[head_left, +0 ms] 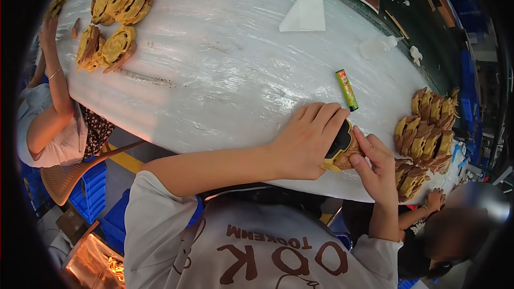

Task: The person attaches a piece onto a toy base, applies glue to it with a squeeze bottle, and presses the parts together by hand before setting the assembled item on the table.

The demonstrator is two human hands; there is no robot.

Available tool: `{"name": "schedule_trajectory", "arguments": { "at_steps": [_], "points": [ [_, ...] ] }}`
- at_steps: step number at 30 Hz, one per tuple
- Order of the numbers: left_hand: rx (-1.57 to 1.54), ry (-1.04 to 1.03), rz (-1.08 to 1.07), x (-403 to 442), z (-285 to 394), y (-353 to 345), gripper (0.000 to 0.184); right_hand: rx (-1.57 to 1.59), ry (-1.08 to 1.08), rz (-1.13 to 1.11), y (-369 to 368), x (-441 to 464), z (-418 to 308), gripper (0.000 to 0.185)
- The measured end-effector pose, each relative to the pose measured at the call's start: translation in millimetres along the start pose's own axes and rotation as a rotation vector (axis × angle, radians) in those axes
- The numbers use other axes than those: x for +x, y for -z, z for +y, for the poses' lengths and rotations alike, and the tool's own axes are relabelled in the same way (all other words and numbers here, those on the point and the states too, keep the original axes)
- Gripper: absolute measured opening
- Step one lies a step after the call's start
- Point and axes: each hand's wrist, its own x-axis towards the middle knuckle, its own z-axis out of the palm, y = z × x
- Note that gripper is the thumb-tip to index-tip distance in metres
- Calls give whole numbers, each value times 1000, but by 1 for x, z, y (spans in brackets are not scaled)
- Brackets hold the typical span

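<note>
A moulded yellow-and-brown piece with a black inset (340, 162) is held between my two hands, just above the front edge of the table. My left hand (309, 140) lies over its left side with the fingers bent over the top, hiding part of it. My right hand (376, 167) grips the right side between thumb and fingers. Just beyond the fingers, a green-and-yellow stick with a black end (347, 90) lies on the plastic-covered table (225, 85).
Stacks of similar yellow-brown pieces (425, 128) stand at the right, and more piles (123, 2) at the upper left. White paper (306, 5) and a translucent bottle (377, 46) lie toward the back. Co-workers sit at left (51, 112) and right (428, 219).
</note>
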Motion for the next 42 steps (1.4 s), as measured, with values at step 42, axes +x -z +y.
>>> {"name": "schedule_trajectory", "arguments": {
  "at_steps": [42],
  "points": [
    [1,-24,39,5,-2,-8,58,-96,-14,-8,0,-1,7,36]
  ]
}}
